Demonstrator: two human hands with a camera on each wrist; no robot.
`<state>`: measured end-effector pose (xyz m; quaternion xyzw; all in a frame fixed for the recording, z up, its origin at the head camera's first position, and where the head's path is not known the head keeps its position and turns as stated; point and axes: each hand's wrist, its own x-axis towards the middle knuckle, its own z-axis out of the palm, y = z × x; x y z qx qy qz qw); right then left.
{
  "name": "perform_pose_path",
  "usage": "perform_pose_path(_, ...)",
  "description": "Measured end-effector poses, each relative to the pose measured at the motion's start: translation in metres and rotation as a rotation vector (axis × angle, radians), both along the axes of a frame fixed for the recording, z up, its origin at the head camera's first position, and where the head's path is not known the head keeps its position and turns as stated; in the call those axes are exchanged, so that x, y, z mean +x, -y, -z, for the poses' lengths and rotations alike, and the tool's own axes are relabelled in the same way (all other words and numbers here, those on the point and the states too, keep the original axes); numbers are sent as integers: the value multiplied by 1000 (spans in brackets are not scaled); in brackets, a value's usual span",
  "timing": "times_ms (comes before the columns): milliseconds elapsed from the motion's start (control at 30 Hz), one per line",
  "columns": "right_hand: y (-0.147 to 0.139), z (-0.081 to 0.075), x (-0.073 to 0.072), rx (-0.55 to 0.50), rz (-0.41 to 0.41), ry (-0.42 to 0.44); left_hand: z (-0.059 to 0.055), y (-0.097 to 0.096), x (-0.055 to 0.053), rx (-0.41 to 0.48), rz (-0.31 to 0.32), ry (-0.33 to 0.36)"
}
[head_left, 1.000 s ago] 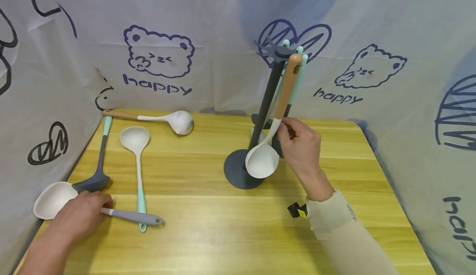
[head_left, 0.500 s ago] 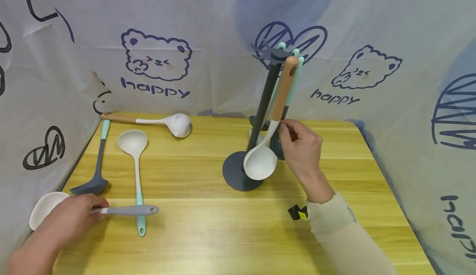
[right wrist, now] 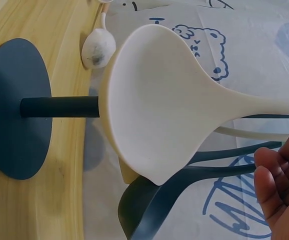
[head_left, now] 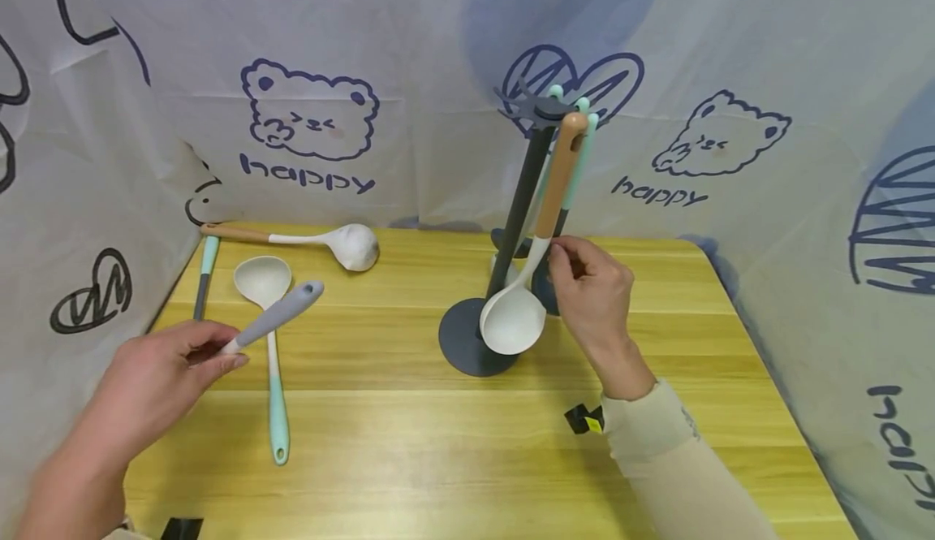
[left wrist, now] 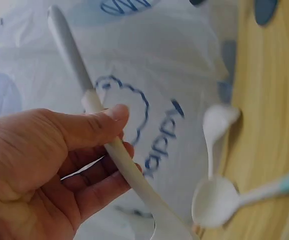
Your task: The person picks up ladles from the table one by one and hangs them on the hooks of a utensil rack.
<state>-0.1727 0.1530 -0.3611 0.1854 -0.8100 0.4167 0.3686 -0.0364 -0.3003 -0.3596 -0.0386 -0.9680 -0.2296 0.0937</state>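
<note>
My left hand (head_left: 164, 382) pinches the white neck of a grey-handled ladle (left wrist: 134, 172), its grey handle slanting up to the right in the head view. The hand hides its bowl there. A dark stand (head_left: 478, 337) with hooks on top bears several hanging utensils. At its front hangs a white ladle (head_left: 514, 319) with a wooden-coloured handle. My right hand (head_left: 595, 313) is beside this ladle's neck; its curled thumb and fingertips are at the neck of a dark ladle (right wrist: 154, 200) behind, apparently pinching it. The fingers hide the contact.
On the table's left lie a white ladle (head_left: 263, 278) with a mint handle, a mint-and-dark utensil (head_left: 204, 276) partly behind the left hand, and a white ladle (head_left: 355, 248) with a wooden-coloured handle. A printed cloth (head_left: 438, 166) stands behind the table.
My left hand has lifted the grey-handled ladle off the table, moving up and slightly right, and its handle has swung upward. The right hand has stayed in place.
</note>
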Motion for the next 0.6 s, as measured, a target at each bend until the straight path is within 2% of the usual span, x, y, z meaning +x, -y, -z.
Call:
perform_pose_path(67, -1, 0, 0, -3, -2, -2, -5, -11, -4, 47, -27, -44)
perform_pose_path(167, -1, -1, 1, -5, -6, -5, -11, -29, -10, 133, -82, -52)
perform_pose_path(367, -1, -2, 2, -16, 2, -13, -23, -68, -20, 312, -146, -22)
perform_pose_path(467, 1, -3, 3, -22, 2, -11, -30, -90, -22, 382, -141, -44)
perform_pose_path(600, 3, -5, 4, -21, -2, -10, -40, -121, -27, 494, -97, -66)
